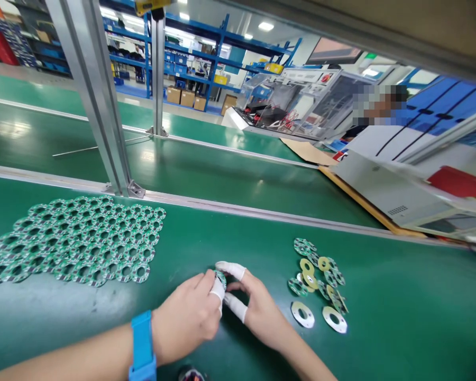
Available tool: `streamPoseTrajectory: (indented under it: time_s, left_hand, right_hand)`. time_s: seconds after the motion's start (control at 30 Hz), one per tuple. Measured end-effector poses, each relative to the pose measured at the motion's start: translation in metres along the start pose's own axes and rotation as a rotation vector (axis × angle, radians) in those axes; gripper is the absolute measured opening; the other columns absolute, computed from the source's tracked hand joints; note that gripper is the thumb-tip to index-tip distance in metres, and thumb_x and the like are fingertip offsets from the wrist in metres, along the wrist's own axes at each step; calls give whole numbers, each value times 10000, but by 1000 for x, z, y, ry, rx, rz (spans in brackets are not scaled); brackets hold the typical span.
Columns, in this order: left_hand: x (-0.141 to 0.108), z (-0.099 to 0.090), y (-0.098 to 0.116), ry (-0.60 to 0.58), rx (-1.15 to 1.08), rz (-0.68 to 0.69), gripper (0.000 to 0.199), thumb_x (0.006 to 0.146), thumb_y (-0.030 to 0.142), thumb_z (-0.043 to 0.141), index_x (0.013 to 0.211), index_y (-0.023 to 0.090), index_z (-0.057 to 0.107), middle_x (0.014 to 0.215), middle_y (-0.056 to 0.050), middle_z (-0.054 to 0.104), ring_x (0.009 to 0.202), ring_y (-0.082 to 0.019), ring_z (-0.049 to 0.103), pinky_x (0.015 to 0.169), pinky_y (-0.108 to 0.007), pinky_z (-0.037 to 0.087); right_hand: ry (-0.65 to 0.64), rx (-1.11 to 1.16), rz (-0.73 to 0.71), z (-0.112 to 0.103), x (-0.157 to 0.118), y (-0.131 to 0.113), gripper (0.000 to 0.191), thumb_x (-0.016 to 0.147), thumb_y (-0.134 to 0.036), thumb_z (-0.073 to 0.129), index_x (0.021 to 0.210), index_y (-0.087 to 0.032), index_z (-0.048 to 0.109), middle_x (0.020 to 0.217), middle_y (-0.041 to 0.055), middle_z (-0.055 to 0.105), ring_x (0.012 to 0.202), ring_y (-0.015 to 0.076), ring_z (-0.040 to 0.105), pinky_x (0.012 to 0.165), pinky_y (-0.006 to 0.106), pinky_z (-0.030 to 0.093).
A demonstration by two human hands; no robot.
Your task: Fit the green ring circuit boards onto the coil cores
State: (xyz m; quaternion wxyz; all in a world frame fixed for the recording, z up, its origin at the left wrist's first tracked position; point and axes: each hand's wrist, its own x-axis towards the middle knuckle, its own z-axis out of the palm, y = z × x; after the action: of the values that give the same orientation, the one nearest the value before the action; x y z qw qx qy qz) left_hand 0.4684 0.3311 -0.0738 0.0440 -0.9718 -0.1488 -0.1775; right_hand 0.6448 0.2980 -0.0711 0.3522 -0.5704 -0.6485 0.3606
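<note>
A small green ring-shaped circuit board [221,277] is held between my two hands above the green bench. My left hand [190,312], wearing a blue wristband [143,344], pinches it from the left, partly hiding it. From the other side, my right hand [257,307] curves thumb and forefinger about its edge. White finger covers [236,307] sit on fingers of both hands. To the right lies a loose pile of similar ring boards [335,276], some with the yellowish side up. Two pale metal-looking rings [302,315] lie in front of the pile.
Many ring boards [79,238] lie in packed rows at the left. An aluminium post [99,106] rises from the rail [222,210] behind them. A dark round object [191,374] shows at the bottom edge. Beyond are a white machine [305,100] and a person [376,111].
</note>
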Motion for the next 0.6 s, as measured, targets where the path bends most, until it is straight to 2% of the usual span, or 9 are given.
streamPoseTrajectory:
  time_s: [0.07,0.17,0.23,0.3,0.37,0.43,0.5,0.6]
  left_hand:
    - [0,-1,-5,-4,-115,-77,141,776,62,530,774,114,661,803,-102,647,987,-273,554,817,-362,482]
    - [4,-7,-21,36,-448,-336,269,738,8,473,871,153,656,927,-66,639,935,-194,569,847,-314,477]
    - [7,-12,-33,87,-671,-535,376,693,-8,458,958,176,650,970,-43,630,906,-163,569,850,-281,473]
    - [10,-15,-41,76,-823,-673,437,663,13,482,1038,176,634,958,-34,626,848,-154,570,801,-265,485]
    - [12,-16,-43,-2,-909,-715,430,671,90,549,1090,160,616,949,-41,618,799,-159,567,751,-270,493]
    - [12,-14,-41,-56,-937,-694,424,689,193,610,1110,147,606,986,-60,609,836,-179,566,783,-290,485]
    - [11,-10,-36,-70,-928,-659,443,683,261,659,1108,148,605,1013,-72,602,899,-199,559,839,-306,464]
    - [8,-3,-29,-69,-896,-631,537,620,303,752,1113,155,597,1034,-77,593,962,-215,543,890,-315,437]
  right_hand:
    - [1,-57,10,-9,0,-6,311,743,-194,545,1046,-186,617,998,95,636,847,203,606,693,310,529]
    - [-19,-176,52,-21,0,-15,171,775,-239,531,812,-185,688,748,56,657,668,179,591,585,279,487]
    - [-106,-221,73,-26,-1,-20,165,768,-230,541,733,-187,697,657,36,640,594,163,559,542,262,451]
    - [-288,-207,74,-29,-3,-26,145,737,-175,563,714,-193,705,645,24,638,575,152,545,530,245,431]
    - [-521,-153,68,-29,-6,-33,154,704,-124,587,721,-204,717,657,12,640,575,143,546,527,229,420]
    - [-681,-121,44,-27,-9,-40,175,684,-110,608,748,-220,729,633,-6,620,543,131,529,504,214,408]
    - [-743,-133,-16,-24,-12,-45,193,673,-119,618,780,-233,731,609,-20,594,509,121,505,478,203,397]
    - [-743,-217,-118,-16,-17,-49,224,679,-147,627,854,-256,715,658,-25,607,552,131,529,516,202,418]
